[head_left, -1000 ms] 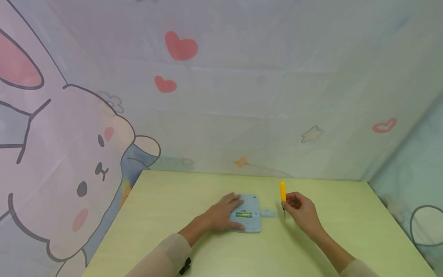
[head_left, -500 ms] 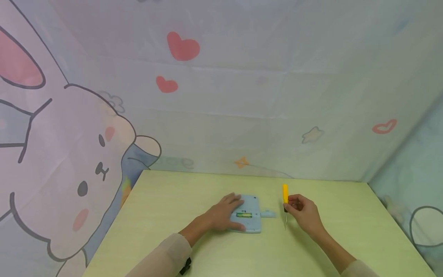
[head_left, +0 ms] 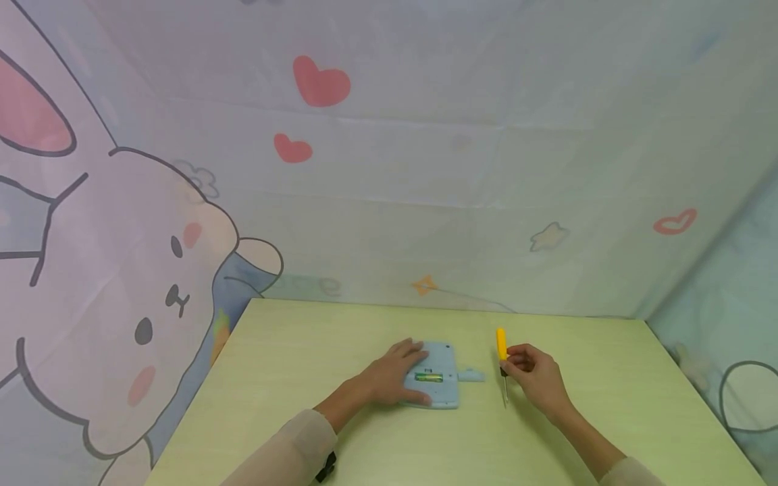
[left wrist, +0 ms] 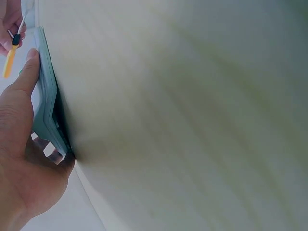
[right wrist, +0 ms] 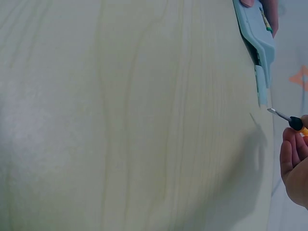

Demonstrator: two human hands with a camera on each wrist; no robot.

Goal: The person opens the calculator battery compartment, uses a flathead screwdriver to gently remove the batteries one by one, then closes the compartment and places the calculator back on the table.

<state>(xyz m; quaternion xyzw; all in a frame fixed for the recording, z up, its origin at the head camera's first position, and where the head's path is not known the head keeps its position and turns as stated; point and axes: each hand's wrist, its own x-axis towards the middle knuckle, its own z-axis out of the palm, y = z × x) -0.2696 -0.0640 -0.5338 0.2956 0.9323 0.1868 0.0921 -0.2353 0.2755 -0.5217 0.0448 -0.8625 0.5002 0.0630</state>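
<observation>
A flat light-blue device [head_left: 446, 388] lies on the table with a green battery [head_left: 429, 378] showing in its upturned face. My left hand [head_left: 389, 379] rests spread across its left part; in the left wrist view the thumb [left wrist: 30, 72] lies along the near edge. Just right of the device is a small light-blue cover piece [head_left: 471, 375]. Farther right, my right hand [head_left: 536, 378] pinches a yellow-handled screwdriver [head_left: 501, 344] between thumb and fingers near its black collar. The metal shaft points down, its tip apart from the device. Part of the device is hidden under my left hand.
The pale yellow-green table [head_left: 292, 358] runs back to a printed cloth backdrop [head_left: 395, 202] with hearts and a rabbit. A black object [head_left: 326, 467] shows beside the left sleeve. At the right hangs a cloth side wall [head_left: 729, 304].
My right hand has lowered the screwdriver and shifted it slightly to the right. The left hand, the device and the cover piece have stayed in place.
</observation>
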